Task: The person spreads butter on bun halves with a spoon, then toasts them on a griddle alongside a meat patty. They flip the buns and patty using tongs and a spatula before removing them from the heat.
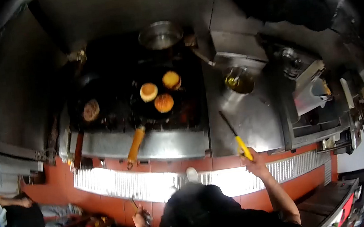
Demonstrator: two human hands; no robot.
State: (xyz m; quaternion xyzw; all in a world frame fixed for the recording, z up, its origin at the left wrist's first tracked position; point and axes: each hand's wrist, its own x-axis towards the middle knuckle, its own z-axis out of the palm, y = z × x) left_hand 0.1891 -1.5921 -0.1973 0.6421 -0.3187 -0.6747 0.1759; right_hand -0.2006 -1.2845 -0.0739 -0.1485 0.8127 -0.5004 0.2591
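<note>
My right hand [256, 166] grips a long-necked lighter [238, 141] by its yellow handle, the thin dark neck pointing up over the steel counter [260, 129]. Low in the view, my left hand [140, 218] is closed around a small shiny metal utensil [147, 218]; its kind cannot be made out. On the stove, a dark pan [135, 114] with a wooden handle [137, 146] carries three bun pieces [164, 103], browned on top. Left of it, a meat patty [91, 110] lies in another dark pan, whose reddish handle [78, 150] juts over the front edge.
A metal pot [160, 35] stands at the stove's back. A container of yellowish oil [239, 82] sits on the counter, left of a fryer-like station [318, 129] holding a metal bin [308, 97]. Another person [23, 216] is at the lower left. Floor grating [123, 186] runs below the stove.
</note>
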